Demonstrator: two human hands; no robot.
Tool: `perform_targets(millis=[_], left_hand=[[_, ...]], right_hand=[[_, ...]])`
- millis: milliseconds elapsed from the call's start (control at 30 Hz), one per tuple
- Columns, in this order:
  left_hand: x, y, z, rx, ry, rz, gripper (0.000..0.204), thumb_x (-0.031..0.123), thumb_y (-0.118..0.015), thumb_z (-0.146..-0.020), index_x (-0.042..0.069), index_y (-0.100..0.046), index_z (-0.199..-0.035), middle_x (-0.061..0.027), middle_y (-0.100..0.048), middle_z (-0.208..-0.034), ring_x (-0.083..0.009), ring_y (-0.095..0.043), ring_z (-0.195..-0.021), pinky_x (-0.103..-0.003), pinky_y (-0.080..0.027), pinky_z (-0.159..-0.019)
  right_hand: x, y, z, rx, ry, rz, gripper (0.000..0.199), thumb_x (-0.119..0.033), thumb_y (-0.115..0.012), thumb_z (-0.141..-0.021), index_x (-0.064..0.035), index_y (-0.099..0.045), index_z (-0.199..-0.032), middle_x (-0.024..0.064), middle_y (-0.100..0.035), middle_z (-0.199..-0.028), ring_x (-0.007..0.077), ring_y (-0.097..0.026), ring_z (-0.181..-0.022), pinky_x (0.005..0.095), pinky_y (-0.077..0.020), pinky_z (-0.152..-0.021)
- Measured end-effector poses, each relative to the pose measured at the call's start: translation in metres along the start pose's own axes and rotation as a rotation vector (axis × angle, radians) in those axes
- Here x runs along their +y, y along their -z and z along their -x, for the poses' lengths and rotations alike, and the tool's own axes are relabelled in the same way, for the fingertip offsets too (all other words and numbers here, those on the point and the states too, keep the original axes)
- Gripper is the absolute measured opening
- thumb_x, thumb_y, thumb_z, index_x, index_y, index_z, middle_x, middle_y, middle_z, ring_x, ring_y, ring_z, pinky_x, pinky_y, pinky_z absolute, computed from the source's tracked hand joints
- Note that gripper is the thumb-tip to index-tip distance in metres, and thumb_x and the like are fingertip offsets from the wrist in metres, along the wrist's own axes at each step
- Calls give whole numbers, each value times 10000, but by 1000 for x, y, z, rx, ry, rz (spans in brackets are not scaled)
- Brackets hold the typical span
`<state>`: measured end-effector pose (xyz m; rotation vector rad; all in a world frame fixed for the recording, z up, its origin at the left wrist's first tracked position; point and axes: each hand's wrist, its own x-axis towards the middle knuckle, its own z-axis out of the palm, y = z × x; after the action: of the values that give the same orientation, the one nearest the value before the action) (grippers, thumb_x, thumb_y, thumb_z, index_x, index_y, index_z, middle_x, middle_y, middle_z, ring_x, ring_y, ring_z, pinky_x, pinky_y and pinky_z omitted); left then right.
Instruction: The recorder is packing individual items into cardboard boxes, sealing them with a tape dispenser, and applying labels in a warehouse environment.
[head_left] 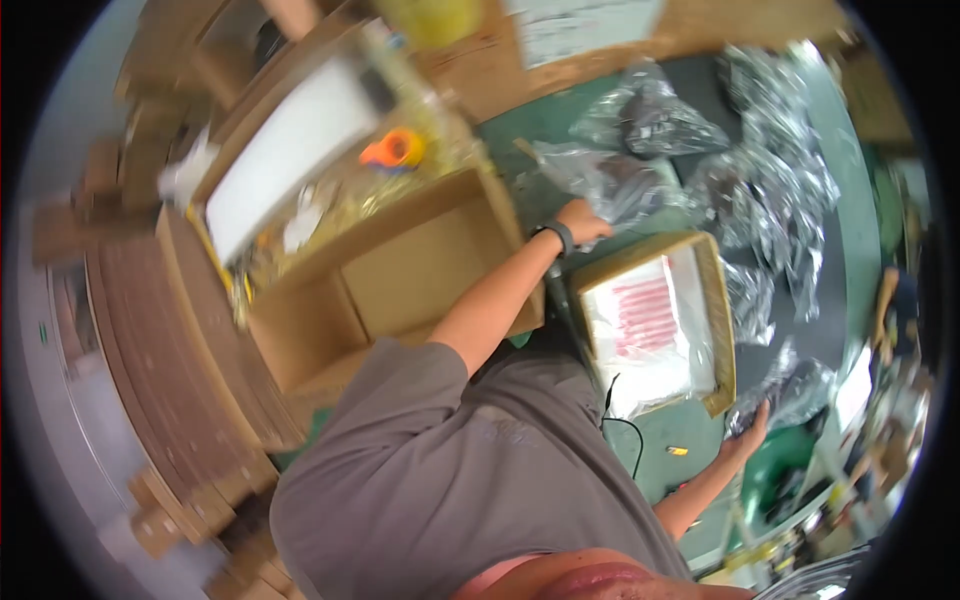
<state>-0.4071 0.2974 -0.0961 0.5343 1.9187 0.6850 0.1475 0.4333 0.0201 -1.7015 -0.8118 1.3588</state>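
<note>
My left hand [582, 222], with a dark band on its wrist, reaches over an open cardboard box [415, 275] to the green table. Its fingers are closed at the lower edge of a clear plastic bag [615, 185] that has something dark inside. Over on the right, my right hand [748, 435] is wrapped round the near end of another clear plastic bag [795, 385], also with dark contents I cannot make out. Between my hands sits a smaller cardboard box [722, 340] holding a clear bag with red print [645, 315].
More clear bags [760, 200] lie along the table's far right. An orange tape roll [400, 148] rests beyond the large box, near a white sheet [290, 150]. Stacked brown cardboard [170, 340] stands at left. A small yellow object [677, 451] lies by my right forearm.
</note>
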Motion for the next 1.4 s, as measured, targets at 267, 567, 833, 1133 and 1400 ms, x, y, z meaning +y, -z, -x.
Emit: perform_targets(millis=[267,567,833,1133,1400], left_hand=[[-212,156,333,164,-360,344,826,364,-813,-907,-20,-415,-1520,-206,-544,-1429,-319,-516,-1318,-444,-410,-1135],[-686,187,350,532,466,637,519,181,-853,-798,6,-666,-1249,-118,-730,-1151,-281,-675,-1022,-391,-530,-920],[-741,182,290,311,586,889,493,90,-766,-893,108,-612,-1361,-108,-690,-1226,-302,-665,-1048,-488,-560,-837],[-463,215,323,1115,304,-333,1003,326,-790,-862,-127,-253,-1578,-333,-338,-1617,-454,-333,-1510,-501,-222,-1276],[-4,124,92,502,-629,-33,451,122,-705,-959,8,-615,-1386,-189,-737,-1209,-308,-728,-1087,-403,-562,-946]], right_hand=[[-26,-245,244,-1177,693,979,716,-189,-937,-608,2,-613,-1216,105,-671,-997,250,-652,-939,389,-529,-863],[376,-571,579,-1889,2073,1648,117,-158,-699,-801,-165,-798,-863,54,-753,-905,257,-703,-1019,451,-495,-989],[482,-592,584,-1987,781,1522,569,-152,-719,-859,-245,-626,-1412,154,-536,-1495,357,-441,-1462,521,-297,-1250],[43,-498,266,-761,1113,907,430,-131,-693,-940,-100,-633,-1365,178,-660,-1312,390,-621,-1220,451,-510,-1043],[8,-298,-193,-292,-19,1355,774,-695,-746,-849,74,-702,-933,169,-686,-750,276,-676,-552,394,-575,-556]])
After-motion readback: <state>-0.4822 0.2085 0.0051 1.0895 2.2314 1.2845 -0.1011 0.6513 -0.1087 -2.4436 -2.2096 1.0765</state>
